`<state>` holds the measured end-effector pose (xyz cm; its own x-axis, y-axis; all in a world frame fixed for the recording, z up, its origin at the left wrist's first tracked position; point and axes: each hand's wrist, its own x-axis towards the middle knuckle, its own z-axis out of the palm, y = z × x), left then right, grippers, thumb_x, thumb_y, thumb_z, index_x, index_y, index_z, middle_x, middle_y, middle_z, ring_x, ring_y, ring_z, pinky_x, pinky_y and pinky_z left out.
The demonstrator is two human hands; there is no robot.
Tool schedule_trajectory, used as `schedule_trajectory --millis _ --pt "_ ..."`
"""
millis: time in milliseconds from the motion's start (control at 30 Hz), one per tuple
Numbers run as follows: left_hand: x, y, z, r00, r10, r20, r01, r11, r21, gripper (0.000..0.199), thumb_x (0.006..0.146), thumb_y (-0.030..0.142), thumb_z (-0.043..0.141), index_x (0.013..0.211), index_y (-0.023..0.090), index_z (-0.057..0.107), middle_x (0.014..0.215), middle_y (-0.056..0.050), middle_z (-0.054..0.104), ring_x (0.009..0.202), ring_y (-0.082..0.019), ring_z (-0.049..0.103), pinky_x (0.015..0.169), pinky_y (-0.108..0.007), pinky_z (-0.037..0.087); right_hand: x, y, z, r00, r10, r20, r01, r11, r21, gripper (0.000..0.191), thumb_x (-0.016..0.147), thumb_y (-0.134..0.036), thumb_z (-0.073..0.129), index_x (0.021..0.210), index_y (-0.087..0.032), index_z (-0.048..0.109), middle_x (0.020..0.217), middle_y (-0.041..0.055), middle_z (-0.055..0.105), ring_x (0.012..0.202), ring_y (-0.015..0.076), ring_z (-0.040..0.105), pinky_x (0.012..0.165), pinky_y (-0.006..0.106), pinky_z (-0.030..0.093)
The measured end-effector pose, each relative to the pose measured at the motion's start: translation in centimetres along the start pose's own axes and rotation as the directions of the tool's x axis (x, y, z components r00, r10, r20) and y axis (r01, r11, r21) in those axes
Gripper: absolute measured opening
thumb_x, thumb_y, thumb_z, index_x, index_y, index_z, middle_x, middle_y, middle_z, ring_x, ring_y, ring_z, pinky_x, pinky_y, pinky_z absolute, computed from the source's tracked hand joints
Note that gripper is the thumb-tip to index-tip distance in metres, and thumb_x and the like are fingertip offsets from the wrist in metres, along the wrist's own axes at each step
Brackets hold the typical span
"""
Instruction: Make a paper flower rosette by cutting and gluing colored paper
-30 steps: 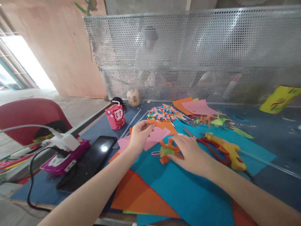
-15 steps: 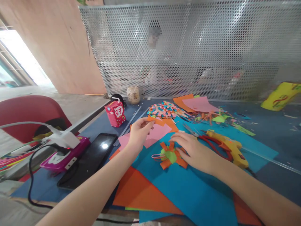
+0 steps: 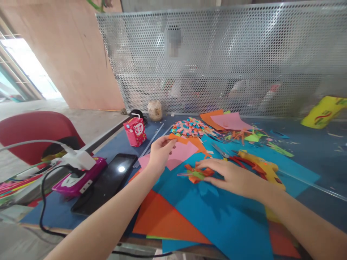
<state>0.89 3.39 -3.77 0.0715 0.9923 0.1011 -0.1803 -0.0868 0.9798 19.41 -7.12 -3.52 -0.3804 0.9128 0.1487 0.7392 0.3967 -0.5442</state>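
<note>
Holds an orange paper flower (image 3: 199,174) with a green centre, tilted and seemingly raised just clear of the large blue sheet (image 3: 230,224), towards its far end. Has the right hand (image 3: 229,177) half curled, with thumb and fingertips spaced a little apart and touching the petals. Poses the left hand (image 3: 159,155) off the far left side of the large blue sheet, with thumb and fingers pinched nearly together; cannot tell whether gripping the bit of orange paper (image 3: 172,137) showing at the tips.

Appears to be at the step of lifting or turning the flower by its edge. Probably calls next for a light, steady hold, without creasing petals or snagging the thin pinkish piece (image 3: 182,174) on the left. Shows a glue gun (image 3: 271,169) right of the large blue sheet, and piled paper flowers (image 3: 192,127) beyond it.
</note>
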Motion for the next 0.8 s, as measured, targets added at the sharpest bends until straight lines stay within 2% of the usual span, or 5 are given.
schedule_trajectory --millis 167,467,567,700,800 --pt "0.3 0.2 -0.3 0.999 0.004 -0.047 -0.007 0.998 -0.066 0.018 0.056 0.026 0.068 0.069 0.016 0.062 0.062 0.001 0.059 0.058 -0.010 0.053 0.048 -0.020 0.037 0.6 0.3 0.5 0.935 0.354 -0.020 -0.212 0.605 0.767 0.015 0.075 -0.027 0.061 0.089 -0.023 0.062 0.094 0.0011 0.068 0.090 0.0202 0.063 0.077 0.033 0.051" --pt "0.6 0.2 -0.7 0.996 -0.037 -0.082 0.027 0.992 -0.123 0.019 0.054 0.027 0.071 0.064 0.016 0.060 0.062 0.001 0.057 0.056 -0.009 0.051 0.049 -0.020 0.036 1.0 0.0 0.2 0.873 0.421 0.246 -0.327 0.131 0.936 0.045 0.090 -0.044 0.019 0.101 -0.016 0.052 0.098 0.0130 0.067 0.084 0.0247 0.065 0.076 0.052 0.049" --pt "0.6 0.0 -0.6 0.996 -0.044 -0.081 0.034 0.992 -0.119 0.021 0.054 0.028 0.072 0.065 0.016 0.060 0.062 0.001 0.057 0.056 -0.009 0.051 0.048 -0.020 0.036 1.0 -0.1 0.1 0.878 0.403 0.259 -0.312 0.071 0.947 0.053 0.089 -0.053 0.019 0.098 -0.014 0.054 0.095 0.0144 0.068 0.087 0.0262 0.064 0.077 0.052 0.049" --pt "0.5 -0.2 -0.6 0.996 -0.042 -0.073 0.034 0.993 -0.109 0.022 0.055 0.029 0.071 0.069 0.015 0.061 0.064 0.001 0.058 0.059 -0.010 0.053 0.049 -0.020 0.037 1.1 -0.2 0.8 0.826 0.541 0.159 -0.229 0.063 0.971 0.006 0.075 -0.020 0.062 0.077 -0.018 0.057 0.075 0.0041 0.069 0.072 0.0206 0.065 0.069 0.046 0.054" --pt "0.5 -0.3 -0.7 0.997 -0.035 -0.075 0.027 0.995 -0.098 0.022 0.056 0.029 0.070 0.070 0.016 0.060 0.068 0.000 0.058 0.064 -0.011 0.055 0.049 -0.019 0.038 1.3 -0.2 1.1 0.817 0.570 0.088 -0.148 0.059 0.987 0.021 0.062 -0.009 0.073 0.062 -0.019 0.054 0.059 -0.0040 0.064 0.057 0.0142 0.061 0.063 0.038 0.056"
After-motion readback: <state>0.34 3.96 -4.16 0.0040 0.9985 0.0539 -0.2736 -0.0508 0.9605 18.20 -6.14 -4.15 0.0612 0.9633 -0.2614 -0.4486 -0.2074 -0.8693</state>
